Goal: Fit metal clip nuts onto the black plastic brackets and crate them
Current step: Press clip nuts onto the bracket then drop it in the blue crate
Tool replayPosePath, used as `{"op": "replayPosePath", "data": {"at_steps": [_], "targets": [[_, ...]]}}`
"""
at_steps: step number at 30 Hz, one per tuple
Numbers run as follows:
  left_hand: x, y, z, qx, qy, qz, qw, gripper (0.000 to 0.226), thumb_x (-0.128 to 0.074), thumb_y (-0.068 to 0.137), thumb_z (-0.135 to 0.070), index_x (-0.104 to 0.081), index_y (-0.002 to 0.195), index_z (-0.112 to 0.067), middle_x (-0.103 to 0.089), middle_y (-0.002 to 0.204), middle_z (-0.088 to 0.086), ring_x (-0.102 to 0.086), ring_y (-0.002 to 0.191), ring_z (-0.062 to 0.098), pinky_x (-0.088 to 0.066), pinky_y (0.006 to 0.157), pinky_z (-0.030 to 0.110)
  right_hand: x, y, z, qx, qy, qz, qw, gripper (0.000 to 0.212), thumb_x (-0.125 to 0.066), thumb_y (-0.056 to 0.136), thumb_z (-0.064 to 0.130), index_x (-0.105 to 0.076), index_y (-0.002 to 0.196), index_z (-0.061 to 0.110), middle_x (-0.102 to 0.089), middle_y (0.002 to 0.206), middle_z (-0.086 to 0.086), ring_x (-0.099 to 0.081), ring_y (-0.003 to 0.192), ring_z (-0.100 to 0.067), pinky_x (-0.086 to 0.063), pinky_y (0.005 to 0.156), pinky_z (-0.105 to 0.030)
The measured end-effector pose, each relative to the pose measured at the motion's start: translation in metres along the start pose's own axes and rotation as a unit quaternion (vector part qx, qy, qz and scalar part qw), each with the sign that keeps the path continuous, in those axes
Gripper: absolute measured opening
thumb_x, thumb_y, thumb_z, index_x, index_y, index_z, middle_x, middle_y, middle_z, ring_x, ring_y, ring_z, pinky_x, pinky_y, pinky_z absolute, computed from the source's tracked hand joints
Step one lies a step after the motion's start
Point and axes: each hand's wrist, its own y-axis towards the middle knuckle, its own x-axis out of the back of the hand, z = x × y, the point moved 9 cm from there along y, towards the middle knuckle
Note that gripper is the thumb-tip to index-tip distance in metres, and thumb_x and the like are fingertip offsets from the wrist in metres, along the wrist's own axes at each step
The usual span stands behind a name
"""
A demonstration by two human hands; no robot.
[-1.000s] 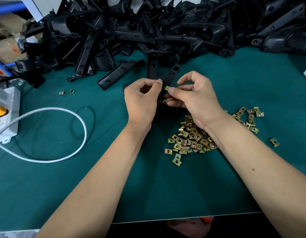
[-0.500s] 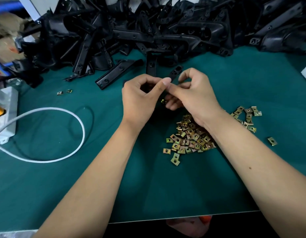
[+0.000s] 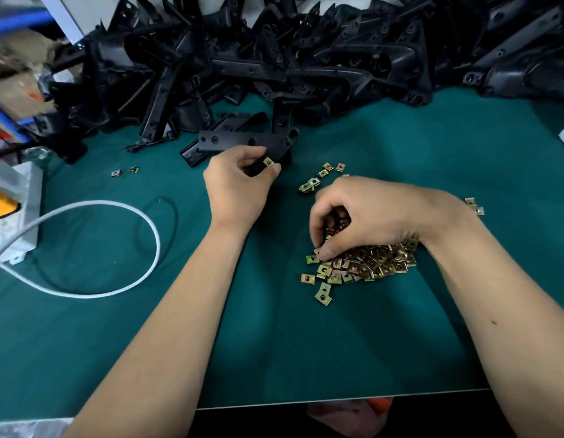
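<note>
Left hand point(image 3: 235, 188) grips a flat black plastic bracket point(image 3: 242, 143) w/ a brass-coloured metal clip nut point(image 3: 268, 161) on its near end; palm hides the bracket's near part. Right hand point(image 3: 366, 216), fingers curled, digs into the heap of loose brass-coloured clip nuts point(image 3: 363, 267) on the green bench point(image 3: 148, 343); can't tell if it pinches one. Big black bracket pile point(image 3: 306, 52) at back, cut off at top.

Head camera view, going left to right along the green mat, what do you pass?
White box → white cable loop → two stray clip nuts → left hand holding a bracket → right hand on the clip nut pile.
</note>
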Motion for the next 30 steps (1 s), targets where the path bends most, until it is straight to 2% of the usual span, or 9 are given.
{"op": "replayPosePath", "data": {"at_steps": [3, 5, 8, 10, 12, 15, 19, 24, 30], "targets": [[0.002, -0.004, -0.011, -0.034, 0.045, -0.015, 0.998, 0.028, -0.086, 0.081, -0.025, -0.077, 0.107, -0.017, -0.067, 0.088, -0.019, -0.064, 0.086, -0.004, -0.048, 0.079, 0.006, -0.002, 0.000, 0.002, 0.009, 0.003, 0.006, 1.000, 0.014, -0.088, 0.078, 0.031, -0.075, 0.079, 0.030, -0.073, 0.082, 0.009, -0.064, 0.072, -0.005, -0.045, 0.060, -0.014], [0.000, -0.006, -0.018, -0.057, 0.061, -0.017, 0.996, 0.026, -0.087, 0.081, -0.025, -0.076, 0.103, -0.016, -0.068, 0.089, -0.014, -0.067, 0.087, 0.003, -0.052, 0.079, 0.013, -0.002, 0.002, 0.005, 0.019, 0.011, -0.007, 1.000, 0.014, -0.088, 0.080, 0.028, -0.073, 0.079, 0.027, -0.071, 0.076, 0.012, -0.061, 0.067, -0.004, -0.045, 0.060, -0.017], [-0.003, -0.008, -0.023, -0.071, 0.064, -0.012, 0.995, 0.024, -0.088, 0.078, -0.023, -0.074, 0.096, -0.016, -0.065, 0.080, -0.019, -0.066, 0.079, 0.001, -0.056, 0.078, 0.021, 0.012, 0.008, 0.000, 0.015, 0.113, -0.116, 0.987, 0.014, -0.086, 0.082, 0.017, -0.072, 0.083, 0.020, -0.073, 0.076, 0.007, -0.063, 0.066, -0.005, -0.049, 0.065, -0.021], [-0.003, -0.009, -0.026, -0.077, 0.064, -0.017, 0.995, 0.021, -0.088, 0.077, -0.023, -0.076, 0.094, -0.017, -0.062, 0.076, -0.023, -0.065, 0.074, -0.002, -0.057, 0.077, 0.023, 0.026, 0.007, -0.013, -0.004, 0.223, -0.233, 0.947, 0.012, -0.083, 0.084, 0.010, -0.073, 0.090, 0.014, -0.075, 0.081, -0.003, -0.067, 0.069, -0.010, -0.054, 0.068, -0.025], [-0.001, -0.011, -0.030, -0.093, 0.055, -0.026, 0.994, 0.019, -0.086, 0.078, -0.024, -0.078, 0.093, -0.016, -0.063, 0.076, -0.023, -0.065, 0.074, -0.004, -0.058, 0.077, 0.023, 0.032, 0.003, -0.030, -0.033, 0.319, -0.330, 0.888, 0.011, -0.079, 0.087, 0.005, -0.076, 0.096, 0.012, -0.076, 0.079, -0.004, -0.064, 0.064, -0.005, -0.051, 0.060, -0.020], [0.000, -0.014, -0.036, -0.107, 0.038, -0.032, 0.993, 0.020, -0.084, 0.079, -0.026, -0.080, 0.095, -0.015, -0.067, 0.079, -0.019, -0.069, 0.080, -0.001, -0.059, 0.081, 0.024, 0.032, -0.002, -0.047, -0.066, 0.416, -0.400, 0.814, 0.009, -0.073, 0.090, -0.001, -0.075, 0.095, 0.006, -0.078, 0.081, -0.008, -0.065, 0.063, -0.009, -0.050, 0.054, -0.021], [-0.006, -0.018, -0.040, -0.111, 0.020, -0.010, 0.994, 0.020, -0.086, 0.078, -0.024, -0.081, 0.094, -0.014, -0.068, 0.079, -0.020, -0.071, 0.082, 0.000, -0.060, 0.082, 0.026, 0.031, -0.006, -0.058, -0.090, 0.487, -0.431, 0.754, 0.008, -0.074, 0.089, -0.001, -0.074, 0.089, 0.006, -0.078, 0.084, -0.013, -0.069, 0.068, -0.014, -0.053, 0.057, -0.021], [-0.012, -0.023, -0.047, -0.128, 0.016, 0.007, 0.992, 0.015, -0.085, 0.078, -0.023, -0.080, 0.090, -0.015, -0.066, 0.077, -0.026, -0.071, 0.080, 0.001, -0.060, 0.078, 0.024, 0.028, -0.005, -0.064, -0.105, 0.528, -0.429, 0.726, 0.005, -0.078, 0.087, -0.001, -0.075, 0.089, 0.002, -0.072, 0.076, -0.008, -0.069, 0.067, -0.015, -0.056, 0.064, -0.022], [-0.018, -0.027, -0.050, -0.143, 0.021, 0.015, 0.989, 0.014, -0.085, 0.079, -0.018, -0.080, 0.090, -0.011, -0.070, 0.078, -0.013, -0.071, 0.077, 0.007, -0.059, 0.075, 0.029, 0.028, -0.007, -0.067, -0.100, 0.567, -0.438, 0.690, 0.007, -0.080, 0.084, -0.004, -0.075, 0.086, 0.001, -0.073, 0.073, -0.008, -0.069, 0.063, -0.017, -0.059, 0.068, -0.024]]}}
